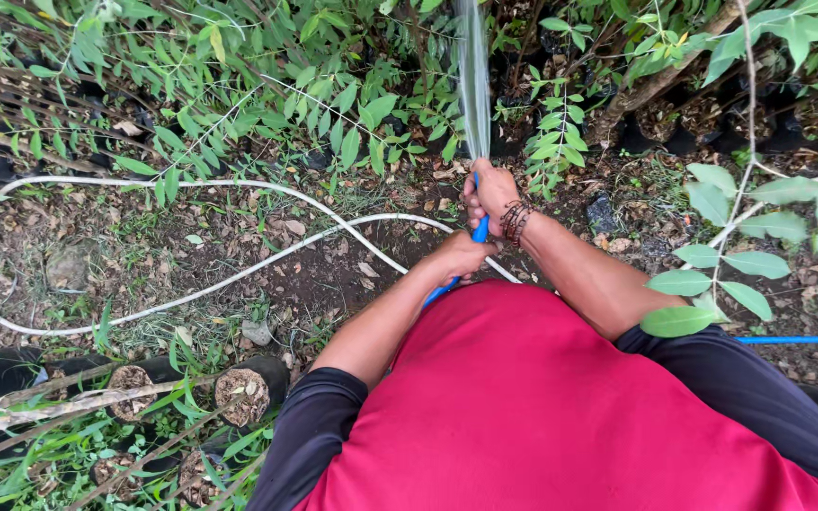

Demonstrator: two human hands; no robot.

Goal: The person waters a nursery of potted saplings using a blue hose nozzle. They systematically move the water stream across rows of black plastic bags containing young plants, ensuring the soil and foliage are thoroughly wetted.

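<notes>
A blue hose [479, 230] runs up between both of my hands. My right hand [489, 194], with a beaded bracelet on the wrist, is closed around the hose's end, and a flat sheet of water [473, 76] shoots away from it toward the leafy saplings [333, 95]. Lower on the same hose, my left hand [461, 255] grips it just above my red shirt. Another stretch of blue hose [797, 340] shows at the right, behind my arm.
A white hose [144, 185] loops across the bare, leaf-strewn soil on the left. Black nursery bags with soil [243, 388] stand at the lower left, and more sit under the plants at the top right. A leafy branch [740, 246] hangs close on the right.
</notes>
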